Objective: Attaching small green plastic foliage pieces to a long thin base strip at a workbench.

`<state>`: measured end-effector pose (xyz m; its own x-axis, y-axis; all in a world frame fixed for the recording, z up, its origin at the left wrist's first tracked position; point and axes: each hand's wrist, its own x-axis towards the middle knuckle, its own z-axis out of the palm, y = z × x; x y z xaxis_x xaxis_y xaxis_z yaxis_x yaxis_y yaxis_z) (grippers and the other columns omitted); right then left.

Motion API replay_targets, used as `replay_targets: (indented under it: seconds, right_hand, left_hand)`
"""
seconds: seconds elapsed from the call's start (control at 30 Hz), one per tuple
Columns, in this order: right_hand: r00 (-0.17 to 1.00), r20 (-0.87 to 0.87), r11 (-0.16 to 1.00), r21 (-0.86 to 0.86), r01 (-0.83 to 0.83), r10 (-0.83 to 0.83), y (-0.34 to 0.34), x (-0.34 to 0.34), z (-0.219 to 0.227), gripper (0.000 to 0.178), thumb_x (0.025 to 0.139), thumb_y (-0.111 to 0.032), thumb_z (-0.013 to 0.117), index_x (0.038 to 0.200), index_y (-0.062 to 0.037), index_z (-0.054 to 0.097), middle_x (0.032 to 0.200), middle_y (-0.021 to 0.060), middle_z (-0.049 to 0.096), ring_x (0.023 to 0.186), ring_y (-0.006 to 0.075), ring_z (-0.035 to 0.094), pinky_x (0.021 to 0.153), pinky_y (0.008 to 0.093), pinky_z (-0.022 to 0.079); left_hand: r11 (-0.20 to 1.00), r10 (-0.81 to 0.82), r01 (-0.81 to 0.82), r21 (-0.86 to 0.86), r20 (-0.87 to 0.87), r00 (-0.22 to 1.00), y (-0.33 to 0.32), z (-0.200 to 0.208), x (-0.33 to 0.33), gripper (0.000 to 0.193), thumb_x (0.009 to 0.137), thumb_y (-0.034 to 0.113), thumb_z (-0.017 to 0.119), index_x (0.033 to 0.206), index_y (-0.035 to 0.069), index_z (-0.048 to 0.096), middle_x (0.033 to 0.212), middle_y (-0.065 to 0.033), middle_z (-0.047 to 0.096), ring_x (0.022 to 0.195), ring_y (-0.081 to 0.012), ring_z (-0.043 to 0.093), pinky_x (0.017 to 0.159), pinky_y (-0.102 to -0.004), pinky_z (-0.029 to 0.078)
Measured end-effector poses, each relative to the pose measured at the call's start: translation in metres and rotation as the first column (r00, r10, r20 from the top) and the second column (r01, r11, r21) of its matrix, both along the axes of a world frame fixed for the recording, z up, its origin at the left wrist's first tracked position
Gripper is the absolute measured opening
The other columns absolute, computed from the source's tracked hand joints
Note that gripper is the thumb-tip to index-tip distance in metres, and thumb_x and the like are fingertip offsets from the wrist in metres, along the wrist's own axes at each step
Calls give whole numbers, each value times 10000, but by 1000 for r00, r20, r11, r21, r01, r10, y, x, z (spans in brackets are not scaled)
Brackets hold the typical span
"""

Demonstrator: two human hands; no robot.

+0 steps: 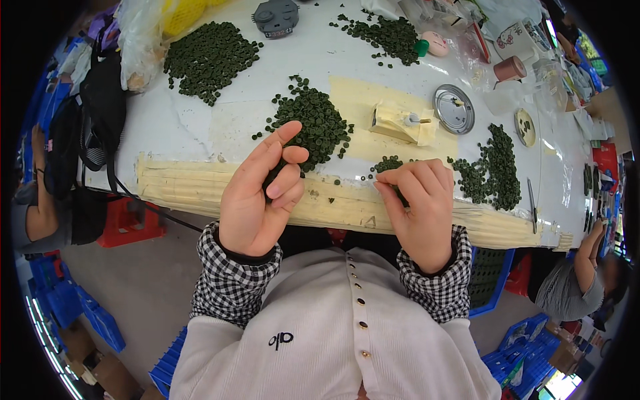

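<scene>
- Worktable (180, 127), white, tape-edged.
- Left hand (257, 193), fingers loosely curled; whether it grasps anything, I can't tell.
- Right hand (423, 210), thumb and forefinger nearly meeting; any piece between is hidden from me.
- Dark green ring pile (317, 127) by the left hand: plenty seemingly left; whether other piles (210, 60) are finished, I can't judge.
- Small ring cluster (387, 164) beside the right fingertips.

Looks steeply down from the head, close above shirt (320, 307), left hand (255, 200) and right hand (429, 212), and faces across the table (183, 127) through a wide fisheye lens.
</scene>
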<state>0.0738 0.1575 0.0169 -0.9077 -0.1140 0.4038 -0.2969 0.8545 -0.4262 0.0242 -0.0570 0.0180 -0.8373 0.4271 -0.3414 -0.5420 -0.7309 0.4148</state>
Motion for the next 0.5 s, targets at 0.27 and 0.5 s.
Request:
replay_targets:
  seconds: [0.27, 0.5]
  right_hand:
    - [980, 89, 983, -61, -173, 178, -20, -3, -1, 222, 671, -206, 735, 798, -84, 600, 760, 32, 515, 769, 231, 474, 709, 345, 355]
    - [996, 70, 997, 48, -54, 51, -44, -3, -14, 251, 678, -239, 723, 785, -80, 560, 733, 35, 504, 726, 218, 469, 697, 342, 362]
  left_hand:
    - [998, 32, -33, 52, 28, 999, -12, -3, 8, 236, 995, 159, 339, 1103, 27, 501, 845, -43, 575, 476, -34, 294, 439, -178, 255]
    - [997, 32, -33, 74, 20, 999, -19, -7, 10, 239, 997, 159, 332, 1101, 23, 499, 821, -42, 557, 476, -38, 289, 438, -181, 252]
